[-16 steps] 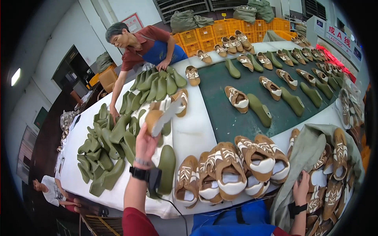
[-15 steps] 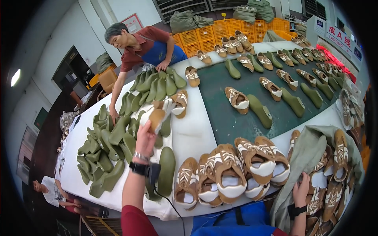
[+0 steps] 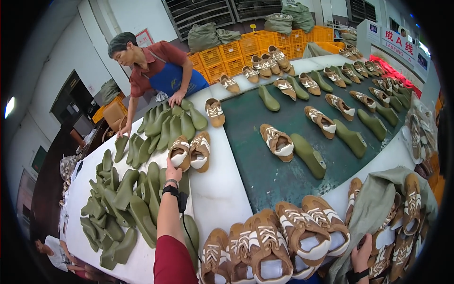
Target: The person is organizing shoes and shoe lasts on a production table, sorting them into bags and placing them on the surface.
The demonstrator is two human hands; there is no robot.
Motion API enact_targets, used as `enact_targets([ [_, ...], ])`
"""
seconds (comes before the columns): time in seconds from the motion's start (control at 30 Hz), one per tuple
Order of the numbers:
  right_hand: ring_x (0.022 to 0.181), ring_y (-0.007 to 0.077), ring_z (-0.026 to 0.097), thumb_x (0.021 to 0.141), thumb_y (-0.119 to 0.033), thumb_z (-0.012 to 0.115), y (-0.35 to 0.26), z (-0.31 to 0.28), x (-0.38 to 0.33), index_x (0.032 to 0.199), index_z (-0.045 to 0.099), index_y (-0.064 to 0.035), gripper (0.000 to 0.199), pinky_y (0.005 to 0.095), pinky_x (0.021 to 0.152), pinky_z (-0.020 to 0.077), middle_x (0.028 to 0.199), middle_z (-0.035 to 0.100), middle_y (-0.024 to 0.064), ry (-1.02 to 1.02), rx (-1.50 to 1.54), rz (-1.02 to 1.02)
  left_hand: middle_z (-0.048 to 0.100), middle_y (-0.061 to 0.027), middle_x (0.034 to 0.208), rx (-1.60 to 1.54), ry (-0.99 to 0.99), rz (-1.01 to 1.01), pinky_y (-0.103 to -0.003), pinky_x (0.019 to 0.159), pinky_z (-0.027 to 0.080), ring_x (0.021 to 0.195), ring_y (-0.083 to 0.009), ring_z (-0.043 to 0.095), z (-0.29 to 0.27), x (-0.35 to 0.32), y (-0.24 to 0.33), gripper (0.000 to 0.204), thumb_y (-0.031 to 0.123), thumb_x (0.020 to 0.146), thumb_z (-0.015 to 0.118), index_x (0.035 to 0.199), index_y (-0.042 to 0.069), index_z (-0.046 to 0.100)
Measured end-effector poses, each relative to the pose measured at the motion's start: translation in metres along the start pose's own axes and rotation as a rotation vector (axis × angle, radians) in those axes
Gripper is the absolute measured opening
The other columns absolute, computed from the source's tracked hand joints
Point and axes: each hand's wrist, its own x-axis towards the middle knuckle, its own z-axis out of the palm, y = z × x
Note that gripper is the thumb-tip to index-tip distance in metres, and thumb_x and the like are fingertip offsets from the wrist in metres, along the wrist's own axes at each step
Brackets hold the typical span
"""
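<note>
My left hand (image 3: 172, 172) is closed on the heel end of a brown and white sneaker upper (image 3: 179, 152). That upper is beside a matching upper (image 3: 200, 154) on the white tabletop, just past the green shoe lasts. At the lower right, my right hand (image 3: 362, 253) is at the edge of a grey-green cloth sack (image 3: 373, 199), its fingers curled. Something dark shows at its fingertips, too small to name. Brown and white uppers (image 3: 410, 203) fill the open sack. Several more uppers (image 3: 269, 241) stand in a row along the near table edge.
Green lasts (image 3: 125, 189) lie heaped on the left of the table. A co-worker (image 3: 156, 71) leans over the far left, both hands among the lasts. Uppers and lasts stand in rows on the dark green surface (image 3: 246, 137). Orange crates (image 3: 231, 49) line the back.
My left hand has reached farther away, bringing the upper from midair to beside its match and turning it lace side up. The co-worker's reaching hand has shifted at the lasts. My right hand stays by the sack.
</note>
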Motion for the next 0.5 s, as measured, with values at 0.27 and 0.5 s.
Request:
enact_targets([
  [0.27, 0.077, 0.0301, 0.051, 0.066, 0.003, 0.058, -0.004, -0.002, 0.006, 0.105, 0.044, 0.0001, 0.042, 0.0350, 0.069, 0.0423, 0.089, 0.050, 0.0154, 0.035, 0.004, -0.066, 0.061, -0.0182, 0.097, 0.142, -0.403, 0.247, -0.034, 0.079, 0.047, 0.091, -0.0286, 0.059, -0.073, -0.100, -0.018, 0.051, 0.032, 0.070, 0.062, 0.112, 0.005, 0.055],
  [0.5, 0.082, 0.0296, 0.054, 0.070, 0.002, 0.059, -0.001, -0.007, -0.002, 0.107, 0.045, -0.0013, 0.040, 0.0359, 0.073, 0.0439, 0.095, 0.052, 0.0158, 0.033, 0.062, -0.083, 0.058, -0.0217, 0.108, 0.420, -0.750, 0.286, -0.037, 0.084, 0.046, 0.098, -0.0328, 0.057, -0.126, -0.257, -0.015, 0.069, 0.047, 0.075, 0.059, 0.128, 0.004, 0.041],
])
